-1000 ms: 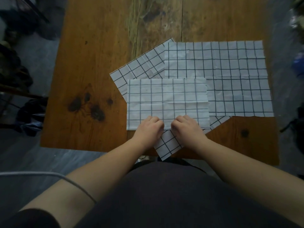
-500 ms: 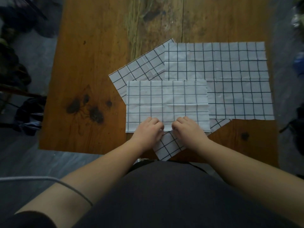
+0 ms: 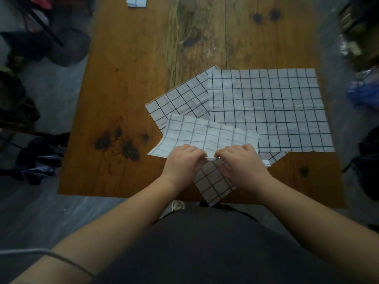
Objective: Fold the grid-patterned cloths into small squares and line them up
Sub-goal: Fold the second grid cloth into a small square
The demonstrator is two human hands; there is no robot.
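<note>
1. Below the wrists, a slanted cloth [image 3: 213, 183] overhangs the tabletop [image 3: 127, 78] edge.
2. Curled fingers [image 3: 194, 151] of the left hand [image 3: 182, 162] and right hand [image 3: 242, 165] pinch the near edge of the half-folded cloth [image 3: 209, 136].
3. This looks like the second fold; next, carry that edge forward onto the far edge.
4. Beyond the fingers to the right lies a flat cloth [image 3: 266, 107]; far off to the left, a small folded cloth [image 3: 136, 2].

A table [image 3: 131, 99] fills the middle of the frame. At centre right a spread cloth [image 3: 276, 111] lies flat on it. A tilted cloth [image 3: 180, 99] lies partly under that one, reaching past the table's near edge at lower centre. A folded cloth [image 3: 209, 136] sits on both at centre, with the left hand [image 3: 182, 162] and right hand [image 3: 242, 167] side by side on its near edge. A small folded piece [image 3: 136, 1] lies at the top edge.
</note>
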